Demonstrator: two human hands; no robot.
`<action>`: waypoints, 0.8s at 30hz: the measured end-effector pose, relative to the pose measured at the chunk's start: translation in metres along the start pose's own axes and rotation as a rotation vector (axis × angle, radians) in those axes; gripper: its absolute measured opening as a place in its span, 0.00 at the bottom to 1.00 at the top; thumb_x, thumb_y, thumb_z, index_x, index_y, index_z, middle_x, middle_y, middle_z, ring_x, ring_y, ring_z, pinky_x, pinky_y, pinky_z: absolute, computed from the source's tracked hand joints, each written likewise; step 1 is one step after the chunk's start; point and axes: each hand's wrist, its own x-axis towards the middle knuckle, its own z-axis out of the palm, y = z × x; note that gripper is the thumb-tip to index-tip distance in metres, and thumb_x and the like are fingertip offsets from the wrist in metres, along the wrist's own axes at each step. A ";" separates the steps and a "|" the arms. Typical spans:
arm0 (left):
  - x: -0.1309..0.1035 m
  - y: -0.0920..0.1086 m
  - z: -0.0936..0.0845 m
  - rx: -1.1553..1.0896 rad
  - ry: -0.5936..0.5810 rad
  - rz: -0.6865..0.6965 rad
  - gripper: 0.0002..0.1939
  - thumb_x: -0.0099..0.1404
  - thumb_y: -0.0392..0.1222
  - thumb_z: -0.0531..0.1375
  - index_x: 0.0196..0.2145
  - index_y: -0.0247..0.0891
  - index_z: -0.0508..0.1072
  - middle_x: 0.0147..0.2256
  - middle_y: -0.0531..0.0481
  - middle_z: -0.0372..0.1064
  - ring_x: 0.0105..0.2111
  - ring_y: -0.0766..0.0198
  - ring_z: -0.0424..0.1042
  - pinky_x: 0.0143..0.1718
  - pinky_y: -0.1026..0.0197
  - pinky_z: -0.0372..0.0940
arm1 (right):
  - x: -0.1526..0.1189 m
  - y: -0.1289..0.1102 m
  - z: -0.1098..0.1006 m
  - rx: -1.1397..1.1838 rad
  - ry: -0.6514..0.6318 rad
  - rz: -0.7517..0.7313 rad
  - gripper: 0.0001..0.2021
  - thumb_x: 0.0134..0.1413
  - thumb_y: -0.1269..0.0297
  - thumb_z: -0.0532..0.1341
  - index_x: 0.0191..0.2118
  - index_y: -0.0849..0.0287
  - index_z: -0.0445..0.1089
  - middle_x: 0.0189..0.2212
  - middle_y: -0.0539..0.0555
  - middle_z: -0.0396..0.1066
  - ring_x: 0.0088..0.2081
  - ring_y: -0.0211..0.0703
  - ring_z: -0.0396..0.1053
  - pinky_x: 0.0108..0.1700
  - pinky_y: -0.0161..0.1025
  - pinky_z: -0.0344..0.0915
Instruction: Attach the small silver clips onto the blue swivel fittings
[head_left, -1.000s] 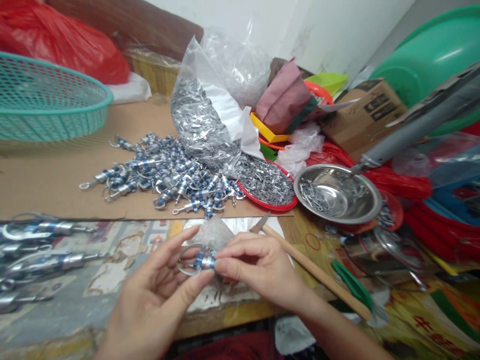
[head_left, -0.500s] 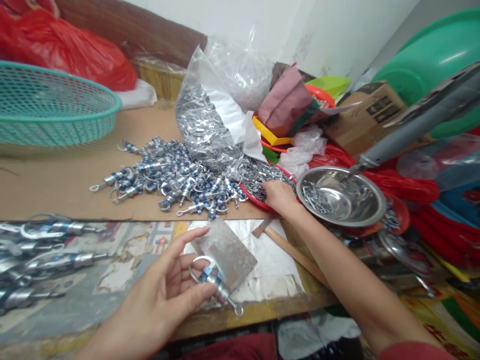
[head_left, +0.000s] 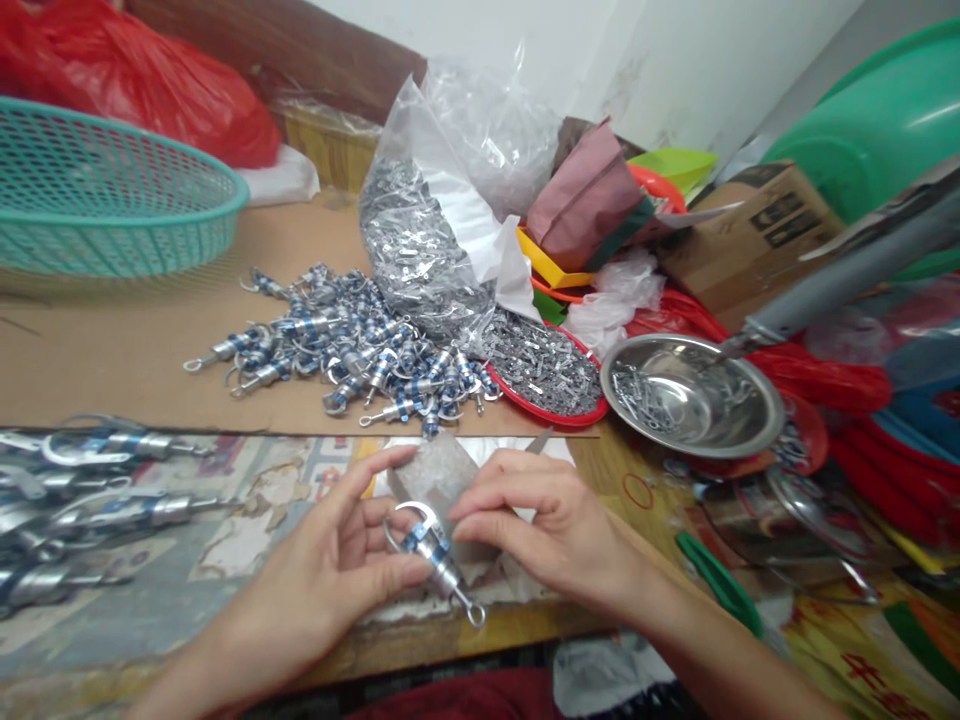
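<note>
Near the bench's front edge, my left hand [head_left: 330, 560] grips a small silver metal fitting [head_left: 435, 560] with blue parts. Curved claw-like arms top this fitting, and a ring eye at its lower end points down to the right. My right hand [head_left: 536, 515] is beside it, thumb and fingers pinched together close to the claws; whatever they hold is hidden. Beneath both hands lies a grey metal plate [head_left: 442, 465], partly covered by them. A red tray [head_left: 540, 412] of small flat metal links stands behind my right hand.
Many similar fittings are heaped on cardboard [head_left: 142, 375], with more at the left edge. A clear bag [head_left: 420, 250] of links leans behind them. To the right is a steel bowl [head_left: 694, 440] with small metal parts; a turquoise basket [head_left: 120, 240] occupies the far left.
My right hand has come back from the red tray toward my body and is now beside the fitting. My left hand keeps its grip on the fitting. The view has shifted slightly.
</note>
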 end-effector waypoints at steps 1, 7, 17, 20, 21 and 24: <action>0.000 0.000 0.000 -0.008 0.000 0.007 0.38 0.56 0.36 0.64 0.58 0.47 0.47 0.33 0.52 0.71 0.37 0.59 0.72 0.42 0.55 0.64 | -0.002 0.000 0.003 -0.055 0.021 -0.086 0.06 0.52 0.73 0.62 0.28 0.65 0.76 0.23 0.53 0.73 0.26 0.36 0.70 0.29 0.30 0.66; 0.000 -0.001 0.001 -0.030 0.017 0.032 0.38 0.54 0.35 0.65 0.57 0.45 0.50 0.33 0.52 0.71 0.36 0.60 0.72 0.40 0.57 0.65 | -0.010 0.006 0.015 -0.397 0.066 -0.473 0.13 0.60 0.74 0.50 0.36 0.68 0.72 0.30 0.61 0.75 0.33 0.42 0.73 0.33 0.35 0.70; -0.001 0.005 0.004 0.015 0.072 0.009 0.37 0.52 0.37 0.67 0.56 0.43 0.53 0.31 0.54 0.71 0.34 0.63 0.71 0.36 0.63 0.65 | -0.017 -0.003 0.022 -0.723 0.048 -0.699 0.12 0.57 0.76 0.49 0.28 0.65 0.68 0.28 0.64 0.76 0.32 0.49 0.75 0.34 0.42 0.73; 0.000 0.006 0.005 0.030 0.102 0.005 0.37 0.51 0.36 0.67 0.55 0.43 0.55 0.30 0.54 0.71 0.34 0.63 0.72 0.36 0.63 0.65 | -0.018 0.000 0.022 -0.739 0.051 -0.741 0.11 0.57 0.76 0.49 0.29 0.66 0.67 0.31 0.67 0.76 0.35 0.50 0.76 0.37 0.42 0.72; 0.000 0.006 0.005 0.035 0.111 0.003 0.37 0.50 0.36 0.67 0.55 0.43 0.56 0.30 0.54 0.71 0.34 0.62 0.72 0.36 0.63 0.65 | -0.018 0.000 0.022 -0.744 0.044 -0.736 0.11 0.57 0.76 0.49 0.29 0.66 0.67 0.32 0.67 0.76 0.36 0.50 0.76 0.37 0.42 0.72; 0.000 0.007 0.005 0.044 0.127 -0.004 0.38 0.50 0.36 0.68 0.55 0.43 0.56 0.30 0.53 0.73 0.33 0.63 0.72 0.36 0.63 0.66 | -0.020 -0.002 0.022 -0.781 0.002 -0.709 0.11 0.58 0.75 0.48 0.30 0.65 0.66 0.31 0.67 0.76 0.35 0.50 0.76 0.36 0.42 0.73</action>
